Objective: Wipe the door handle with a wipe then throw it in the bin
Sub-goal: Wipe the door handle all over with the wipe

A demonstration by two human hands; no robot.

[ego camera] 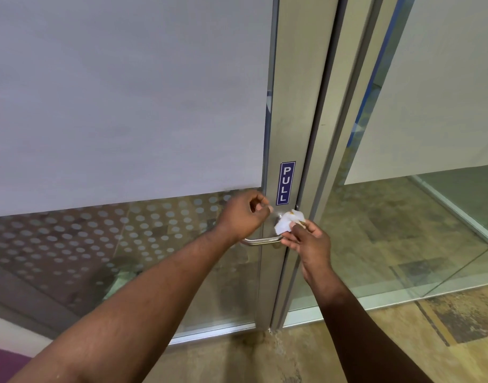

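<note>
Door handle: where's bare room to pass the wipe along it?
Free: the bare bar of the door handle between the left hand and right hand. Crowded: the frame end, where the wipe and right hand bunch under the PULL sticker.

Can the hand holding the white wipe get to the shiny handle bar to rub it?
Probably yes. The right hand pinches the wipe right beside the door handle, near where it joins the frame. Nothing sits between them. The left hand covers only the bar's far end.
</note>
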